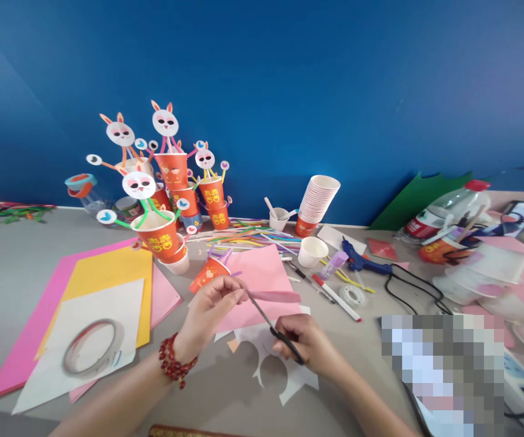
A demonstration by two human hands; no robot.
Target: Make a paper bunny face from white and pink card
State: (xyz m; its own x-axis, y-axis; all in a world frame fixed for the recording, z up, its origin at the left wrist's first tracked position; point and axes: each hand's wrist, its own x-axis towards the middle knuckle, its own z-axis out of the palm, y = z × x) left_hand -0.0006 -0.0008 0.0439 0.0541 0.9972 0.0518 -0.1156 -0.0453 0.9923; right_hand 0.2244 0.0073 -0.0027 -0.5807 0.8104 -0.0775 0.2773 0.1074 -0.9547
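Observation:
My right hand [302,343] grips the black handles of a pair of scissors [262,312], whose blades point up and to the left. The blade tips reach the fingers of my left hand [219,303], which pinch the end of a narrow pink paper strip [278,297]. Behind the strip lies a larger pink paper sheet [262,267]; I cannot tell whether the two are joined. White paper scraps [301,379] with round cut-outs lie under and beside my right hand. An orange paper cup [207,274] lies tilted just behind my left hand.
Orange cups with rabbit faces [155,237] stand back left. Coloured sheets [68,291] carry a tape roll [66,358]. Pipe cleaners [244,233], a cup stack [319,197], a glue stick [335,265], a red marker [337,297] and a blue glue gun [362,261] lie beyond my hands.

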